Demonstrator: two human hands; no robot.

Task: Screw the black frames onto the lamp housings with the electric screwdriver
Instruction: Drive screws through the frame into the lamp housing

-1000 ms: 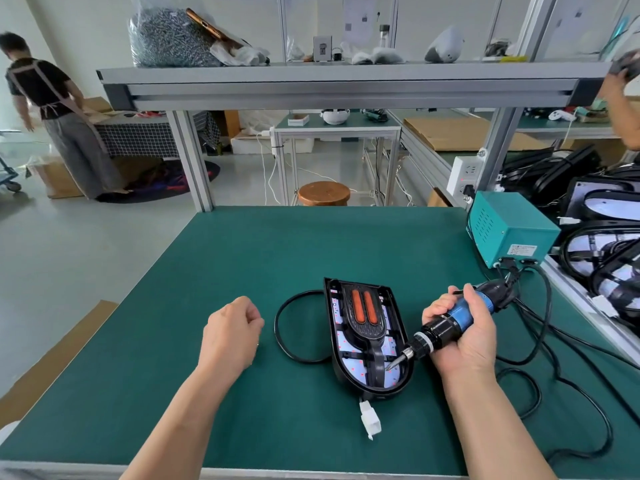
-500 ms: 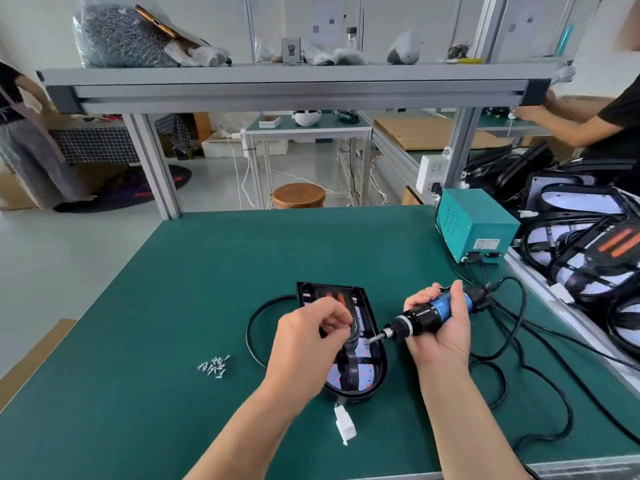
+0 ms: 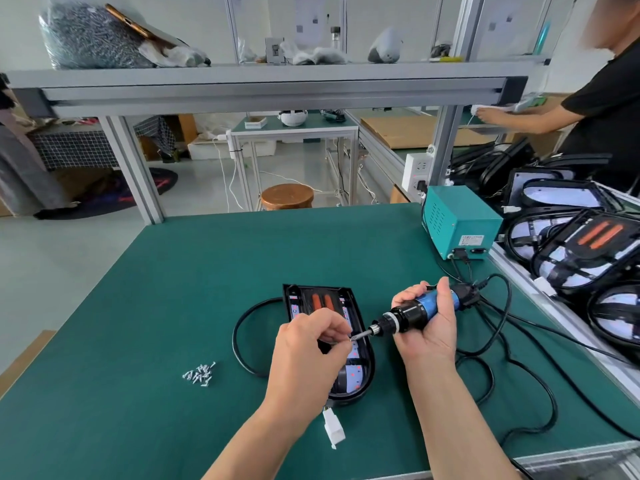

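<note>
Our right hand (image 3: 429,332) is wrapped around the blue-and-black electric screwdriver (image 3: 414,314), holding it nearly level with its bit (image 3: 361,335) aimed at our left hand (image 3: 308,348). The left thumb and fingers are curled and pinched on the tip of that bit; whether a screw sits between them is too small to tell. The two hands meet there, over the lamp housing (image 3: 370,370), which lies flat on the green mat (image 3: 166,278) directly beneath the left hand. Its black frame (image 3: 306,303) sits inside, and two orange bars show just beyond our left knuckles. A small heap of silver screws (image 3: 200,373) lies on the mat out to the left of the left hand. The screwdriver's cable runs from behind the right hand toward a teal power box (image 3: 462,223) farther off to the right. A white connector (image 3: 334,429) lies beside our left wrist.
</note>
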